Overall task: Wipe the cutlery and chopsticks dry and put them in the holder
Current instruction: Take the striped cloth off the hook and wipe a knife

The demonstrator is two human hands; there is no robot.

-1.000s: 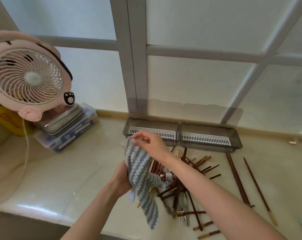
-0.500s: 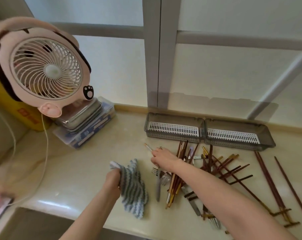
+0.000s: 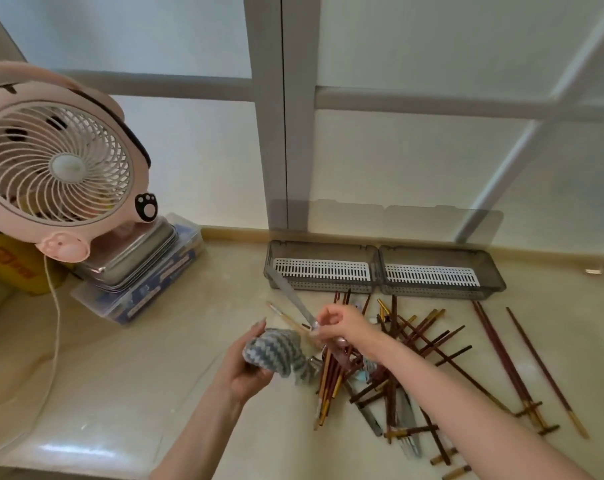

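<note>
Chopsticks of dark red-brown wood with gold-coloured ends lie in a crossed heap on the pale beige stone counter, at about 4 o'clock from the middle of the view. Steel forks are mixed into the heap at its near end. Three more loose chopsticks lie apart at 3 o'clock from the heap.

The grey translucent two-compartment holder with white slotted inserts sits against the window frame at 12 o'clock from the heap. Both compartments show only their inserts.

The right hand is over the far edge of the heap and pinches a flat steel utensil by one end. Its free end points to 11 o'clock, reaching the front wall of the holder's left compartment; what kind of utensil it is cannot be told. The left hand, at 8 o'clock from the right one, grips a bunched grey-and-white zigzag cloth, whose tail hangs onto the heap.

At 9 o'clock stands a pink round table fan with a white cable, beside stacked steel trays on a clear plastic box.
</note>
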